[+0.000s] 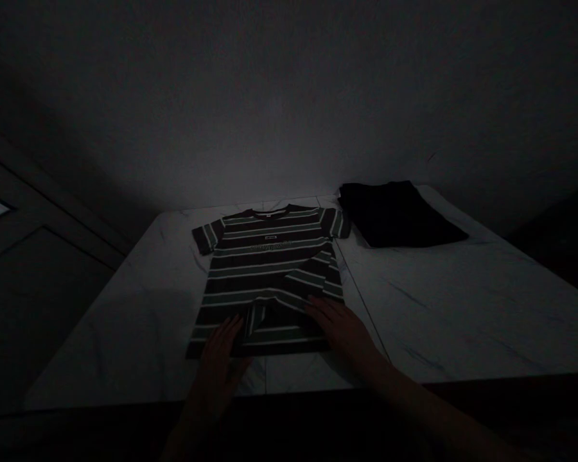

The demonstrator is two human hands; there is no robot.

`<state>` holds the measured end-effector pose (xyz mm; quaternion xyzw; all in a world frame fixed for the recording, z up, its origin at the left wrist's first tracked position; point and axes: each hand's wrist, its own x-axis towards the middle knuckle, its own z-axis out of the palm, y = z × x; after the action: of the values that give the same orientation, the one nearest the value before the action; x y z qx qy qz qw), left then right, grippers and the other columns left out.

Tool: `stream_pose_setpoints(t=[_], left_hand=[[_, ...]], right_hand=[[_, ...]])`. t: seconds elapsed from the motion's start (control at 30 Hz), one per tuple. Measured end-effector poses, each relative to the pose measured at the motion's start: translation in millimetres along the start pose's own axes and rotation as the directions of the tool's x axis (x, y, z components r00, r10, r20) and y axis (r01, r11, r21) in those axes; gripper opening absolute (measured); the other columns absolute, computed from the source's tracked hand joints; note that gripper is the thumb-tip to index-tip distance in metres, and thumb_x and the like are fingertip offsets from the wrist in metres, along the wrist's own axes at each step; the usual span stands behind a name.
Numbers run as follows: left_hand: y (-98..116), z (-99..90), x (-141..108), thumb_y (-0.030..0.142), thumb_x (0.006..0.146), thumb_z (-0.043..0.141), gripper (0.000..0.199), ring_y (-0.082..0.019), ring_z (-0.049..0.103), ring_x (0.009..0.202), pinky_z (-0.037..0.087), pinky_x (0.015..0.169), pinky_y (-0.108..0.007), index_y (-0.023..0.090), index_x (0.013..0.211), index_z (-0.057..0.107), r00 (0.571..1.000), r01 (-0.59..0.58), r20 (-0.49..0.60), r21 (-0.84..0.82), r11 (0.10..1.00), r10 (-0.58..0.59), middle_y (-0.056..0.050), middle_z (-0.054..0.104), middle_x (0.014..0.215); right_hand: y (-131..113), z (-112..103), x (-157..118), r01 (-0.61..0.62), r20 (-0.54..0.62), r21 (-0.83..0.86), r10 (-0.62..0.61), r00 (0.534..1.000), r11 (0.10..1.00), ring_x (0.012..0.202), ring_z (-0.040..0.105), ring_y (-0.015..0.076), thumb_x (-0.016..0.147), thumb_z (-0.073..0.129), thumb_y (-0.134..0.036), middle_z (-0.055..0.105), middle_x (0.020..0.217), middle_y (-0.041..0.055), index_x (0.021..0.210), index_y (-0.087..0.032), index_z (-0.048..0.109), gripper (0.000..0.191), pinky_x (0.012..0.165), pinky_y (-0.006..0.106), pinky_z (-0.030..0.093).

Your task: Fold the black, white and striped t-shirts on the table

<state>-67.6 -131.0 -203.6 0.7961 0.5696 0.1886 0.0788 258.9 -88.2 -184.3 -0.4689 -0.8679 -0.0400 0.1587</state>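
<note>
A dark T-shirt (pixel 270 263) with green and white stripes lies spread on the marble-patterned table (pixel 414 301), its collar toward the wall and its hem toward me. Folds and wrinkles run across its lower middle and right side. My left hand (pixel 219 356) rests at the lower left of the shirt, fingers stretched out on the cloth, thumb apart near the hem. On the lower right side lies my right hand (pixel 341 327), its fingers extended flat on the fabric. Neither hand grips anything. The scene is very dim.
A folded black cloth (pixel 399 215) lies at the back right of the table, near the grey wall (pixel 270 96). Thin seams cross the tabletop. At the far left stands a dark panelled surface (pixel 38 256). The table's front edge runs below my hands.
</note>
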Motion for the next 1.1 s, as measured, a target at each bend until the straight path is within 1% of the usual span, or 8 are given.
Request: stream_pose_setpoints(t=[0.17, 0.27, 0.4, 0.47, 0.53, 0.73, 0.93, 1.1], left_hand=[[16, 15.0, 5, 0.05, 0.092, 0.052, 0.068, -0.031, 0.051, 0.133, 0.043, 0.11, -0.051, 0.023, 0.151, 0.032, 0.977, 0.124, -0.172, -0.017, 0.992, -0.125, -0.012, 0.053, 0.145], [22, 14.3, 16, 0.055, 0.088, 0.057, 0.069, -0.032, 0.055, 0.126, 0.046, 0.106, -0.05, 0.02, 0.144, 0.041, 0.969, 0.15, -0.199, 0.019, 0.988, -0.144, -0.014, 0.059, 0.137], [22, 2.7, 23, 0.036, 0.084, 0.057, 0.051, -0.029, 0.056, 0.124, 0.046, 0.107, -0.048, 0.023, 0.133, 0.053, 0.976, 0.164, -0.158, 0.067, 0.984, -0.152, -0.01, 0.062, 0.132], [17, -2.7, 22, 0.023, 0.079, 0.054, 0.049, -0.028, 0.057, 0.123, 0.046, 0.106, -0.046, 0.026, 0.127, 0.058, 0.982, 0.154, -0.12, 0.09, 0.984, -0.143, -0.007, 0.062, 0.132], [8, -6.0, 17, 0.016, 0.074, 0.051, 0.049, -0.027, 0.058, 0.12, 0.047, 0.105, -0.045, 0.028, 0.121, 0.062, 0.985, 0.135, -0.122, 0.117, 0.984, -0.121, -0.006, 0.063, 0.131], [-32, -20.2, -3, 0.006, 0.074, 0.043, 0.041, -0.028, 0.063, 0.106, 0.05, 0.092, -0.043, 0.024, 0.103, 0.065, 0.957, 0.106, -0.288, 0.291, 0.951, -0.019, -0.009, 0.07, 0.114], [-54, -42.4, -23, 0.008, 0.082, 0.044, 0.034, -0.024, 0.063, 0.098, 0.053, 0.084, -0.034, 0.022, 0.104, 0.065, 0.985, 0.042, -0.173, 0.38, 0.924, 0.027, -0.007, 0.07, 0.109], [-52, -45.2, -38, 0.01, 0.084, 0.041, 0.037, -0.026, 0.064, 0.105, 0.052, 0.092, -0.04, 0.022, 0.106, 0.069, 0.984, 0.076, -0.179, 0.403, 0.912, -0.003, -0.009, 0.071, 0.112]], right_hand=[[-9, -11, 15, -0.024, -0.034, -0.036, 0.023, 0.999, 0.999, 0.1, 0.063, 0.0229, 0.087, 0.055, -0.006, 0.072, 0.099, 0.0069, 0.104, -0.022, 0.068, 0.026, 0.084, 0.034, 0.048], [0, -22, 6, -0.124, -0.104, 0.012, 0.125, 0.987, 0.992, 0.092, 0.062, 0.022, 0.082, 0.057, -0.007, 0.07, 0.092, 0.0064, 0.097, -0.022, 0.065, 0.023, 0.078, 0.031, 0.048], [15, -35, -23, -0.382, -0.195, 0.088, 0.392, 0.899, 0.92, 0.082, 0.062, 0.0196, 0.075, 0.055, -0.01, 0.066, 0.092, 0.0036, 0.092, -0.024, 0.06, 0.023, 0.062, 0.026, 0.046], [21, -39, -39, -0.477, -0.166, 0.106, 0.489, 0.857, 0.872, 0.075, 0.061, 0.0175, 0.074, 0.054, -0.011, 0.063, 0.089, 0.0014, 0.089, -0.025, 0.058, 0.021, 0.052, 0.023, 0.041], [27, -38, -53, -0.515, -0.113, 0.101, 0.524, 0.844, 0.851, 0.073, 0.061, 0.0166, 0.074, 0.054, -0.011, 0.062, 0.091, 0.0012, 0.089, -0.026, 0.058, 0.022, 0.047, 0.022, 0.037], [40, -26, -69, -0.351, -0.105, 0.078, 0.358, 0.928, 0.933, 0.09, 0.063, 0.0194, 0.074, 0.047, -0.004, 0.065, 0.104, 0.0066, 0.094, -0.024, 0.063, 0.033, 0.066, 0.026, 0.052], [58, -24, -67, -0.021, -0.122, 0.119, 0.035, 0.992, 0.993, 0.105, 0.062, 0.0231, 0.083, 0.049, -0.004, 0.071, 0.113, 0.0081, 0.093, -0.023, 0.066, 0.027, 0.084, 0.036, 0.054], [60, -45, -69, 0.074, -0.057, 0.352, -0.058, 0.997, 0.933, 0.098, 0.063, 0.0219, 0.086, 0.046, -0.008, 0.071, 0.101, 0.0079, 0.09, -0.022, 0.061, 0.022, 0.08, 0.037, 0.054]])
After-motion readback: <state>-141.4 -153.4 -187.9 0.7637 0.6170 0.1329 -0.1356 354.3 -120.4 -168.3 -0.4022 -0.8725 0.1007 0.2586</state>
